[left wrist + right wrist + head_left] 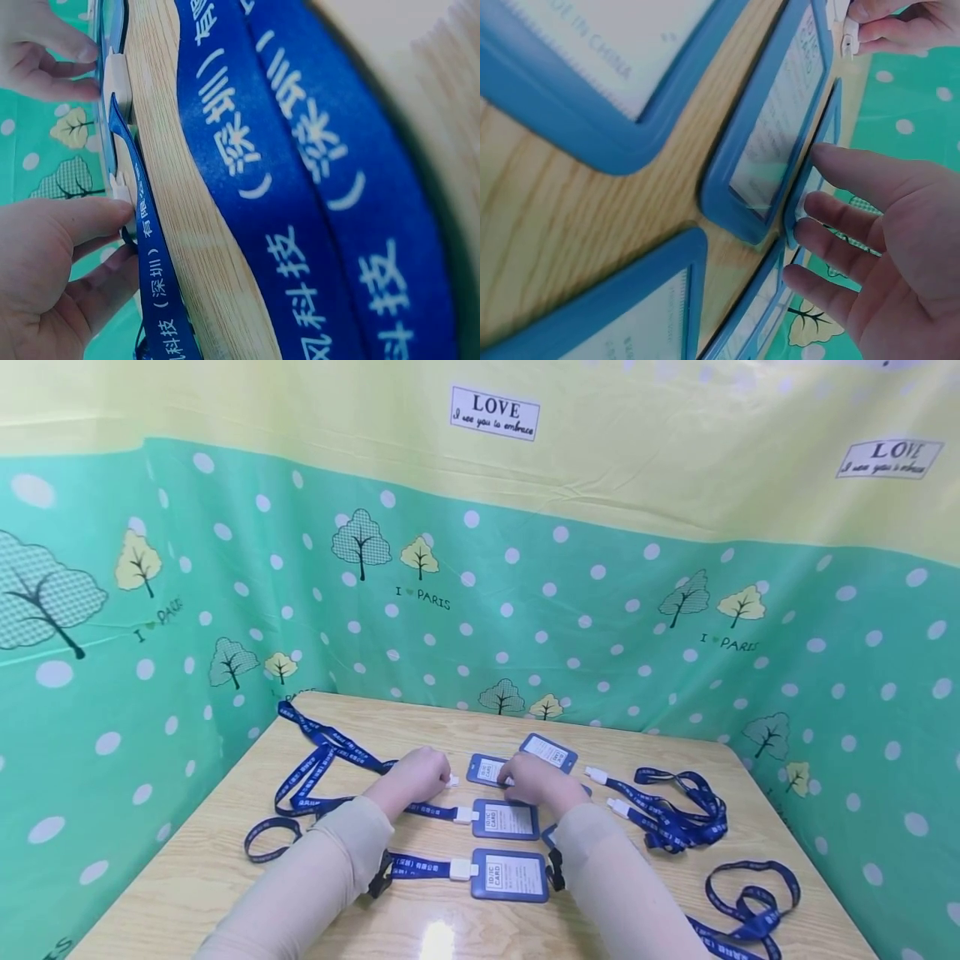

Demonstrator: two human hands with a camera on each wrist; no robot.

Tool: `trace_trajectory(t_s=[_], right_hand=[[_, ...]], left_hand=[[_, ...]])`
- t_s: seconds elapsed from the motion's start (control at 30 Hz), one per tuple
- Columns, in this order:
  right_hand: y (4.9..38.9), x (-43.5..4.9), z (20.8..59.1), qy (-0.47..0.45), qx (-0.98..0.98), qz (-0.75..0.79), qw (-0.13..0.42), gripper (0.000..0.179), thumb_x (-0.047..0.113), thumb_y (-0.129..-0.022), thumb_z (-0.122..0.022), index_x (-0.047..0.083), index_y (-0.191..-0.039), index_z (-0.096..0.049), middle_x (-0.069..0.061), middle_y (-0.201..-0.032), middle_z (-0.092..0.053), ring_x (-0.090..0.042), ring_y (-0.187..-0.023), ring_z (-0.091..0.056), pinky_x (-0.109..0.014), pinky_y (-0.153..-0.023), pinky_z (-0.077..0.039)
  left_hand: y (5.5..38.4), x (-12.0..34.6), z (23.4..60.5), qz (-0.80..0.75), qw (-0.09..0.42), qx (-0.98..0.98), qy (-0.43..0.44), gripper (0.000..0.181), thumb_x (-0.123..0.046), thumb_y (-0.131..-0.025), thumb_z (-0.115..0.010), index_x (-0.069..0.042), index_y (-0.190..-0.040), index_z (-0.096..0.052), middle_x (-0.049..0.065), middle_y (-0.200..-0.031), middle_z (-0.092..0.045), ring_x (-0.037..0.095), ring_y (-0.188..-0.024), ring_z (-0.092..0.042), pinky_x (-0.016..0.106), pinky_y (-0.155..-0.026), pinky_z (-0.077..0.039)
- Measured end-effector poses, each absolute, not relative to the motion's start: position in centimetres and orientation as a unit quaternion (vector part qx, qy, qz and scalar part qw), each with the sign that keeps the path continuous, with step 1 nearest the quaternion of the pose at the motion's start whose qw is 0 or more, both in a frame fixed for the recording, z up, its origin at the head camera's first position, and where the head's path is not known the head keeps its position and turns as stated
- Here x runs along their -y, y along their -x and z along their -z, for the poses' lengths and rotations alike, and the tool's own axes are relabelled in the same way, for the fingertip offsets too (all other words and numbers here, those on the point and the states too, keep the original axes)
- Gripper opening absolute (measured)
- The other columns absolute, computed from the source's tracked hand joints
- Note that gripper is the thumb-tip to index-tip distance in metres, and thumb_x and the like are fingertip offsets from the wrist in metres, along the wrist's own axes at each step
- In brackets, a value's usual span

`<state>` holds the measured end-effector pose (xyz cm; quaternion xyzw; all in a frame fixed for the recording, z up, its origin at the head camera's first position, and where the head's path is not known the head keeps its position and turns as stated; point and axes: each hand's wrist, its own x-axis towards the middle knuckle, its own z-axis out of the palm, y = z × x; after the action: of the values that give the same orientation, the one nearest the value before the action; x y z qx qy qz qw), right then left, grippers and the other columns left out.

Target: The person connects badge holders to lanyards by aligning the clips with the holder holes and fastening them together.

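Note:
My left hand (pixel 416 774) pinches the small white clip (pixel 120 189) of a blue lanyard between thumb and fingers. Just right of it lies a blue ID card holder (pixel 483 770) with a white card inside. The thumb and fingers of my right hand (pixel 540 779) hold that holder, partly covering it in the head view. Clip and holder are apart. Nearer me, two lanyards with white clips (pixel 464 815) meet two more card holders (pixel 507 820), (pixel 109 142) in the rows below. The lanyard straps (pixel 303 781) trail off to the left.
Another card holder (pixel 549 750) lies tilted behind my right hand, and others are partly hidden under my right arm. Coiled lanyards (pixel 690 814) with white clips lie on the right, another coil (pixel 750 910) nearer. A green and yellow curtain (pixel 450 635) surrounds the wooden table (pixel 360 714).

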<state>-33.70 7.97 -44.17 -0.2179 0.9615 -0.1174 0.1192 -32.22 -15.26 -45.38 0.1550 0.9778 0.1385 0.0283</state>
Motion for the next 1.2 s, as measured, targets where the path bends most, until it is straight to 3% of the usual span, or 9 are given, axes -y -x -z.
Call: trace_trajectory(t_s=[0.1,0.4,0.57,0.87,1.2], right_hand=[[33.71,-8.01,44.08,0.215,-0.961,0.130,0.114,0.028,0.024,-0.093,-0.076,0.020,-0.121,-0.075,-0.004,-0.127,-0.067,-0.027,-0.123,-0.060,-0.048,-0.103,-0.050],[33.54,-7.77,44.26,0.184,-0.965,0.168,0.081,0.055,0.026,-0.091,-0.076,0.015,-0.142,-0.060,-0.011,-0.143,-0.055,-0.034,-0.131,-0.053,-0.052,-0.109,-0.045],[33.31,-7.55,44.01,0.176,-0.964,0.177,0.091,0.062,0.025,-0.089,-0.078,0.016,-0.146,-0.056,-0.009,-0.148,-0.054,-0.033,-0.137,-0.048,-0.053,-0.113,-0.040],[33.42,-7.47,44.31,0.170,-0.968,0.148,0.110,0.055,0.026,-0.092,-0.075,0.015,-0.144,-0.059,-0.010,-0.145,-0.057,-0.034,-0.135,-0.051,-0.053,-0.111,-0.042],[33.42,-7.34,44.46,0.176,-0.971,0.126,0.100,0.052,0.023,-0.094,-0.074,0.013,-0.143,-0.060,-0.011,-0.141,-0.060,-0.033,-0.132,-0.054,-0.051,-0.111,-0.044]], left_hand=[[32.17,15.22,45.34,-0.139,0.030,-0.978,-0.152,0.006,-0.011,-0.091,-0.075,-0.014,-0.089,-0.080,0.001,-0.092,-0.072,0.015,-0.081,-0.064,0.036,-0.085,-0.059],[31.96,15.17,45.53,-0.141,0.033,-0.979,-0.142,0.006,-0.012,-0.092,-0.075,-0.014,-0.092,-0.080,0.001,-0.094,-0.072,0.014,-0.081,-0.063,0.036,-0.086,-0.058],[31.97,15.18,45.53,-0.141,0.032,-0.979,-0.141,0.007,-0.012,-0.093,-0.074,-0.014,-0.092,-0.081,0.001,-0.094,-0.072,0.014,-0.079,-0.062,0.036,-0.085,-0.059],[31.88,15.11,45.39,-0.145,0.033,-0.980,-0.135,0.008,-0.010,-0.093,-0.073,-0.014,-0.092,-0.081,0.002,-0.096,-0.072,0.015,-0.081,-0.063,0.037,-0.087,-0.059],[31.96,15.06,45.31,-0.144,0.033,-0.979,-0.138,0.008,-0.012,-0.092,-0.075,-0.015,-0.086,-0.080,-0.001,-0.086,-0.069,0.013,-0.073,-0.059,0.033,-0.079,-0.058]])
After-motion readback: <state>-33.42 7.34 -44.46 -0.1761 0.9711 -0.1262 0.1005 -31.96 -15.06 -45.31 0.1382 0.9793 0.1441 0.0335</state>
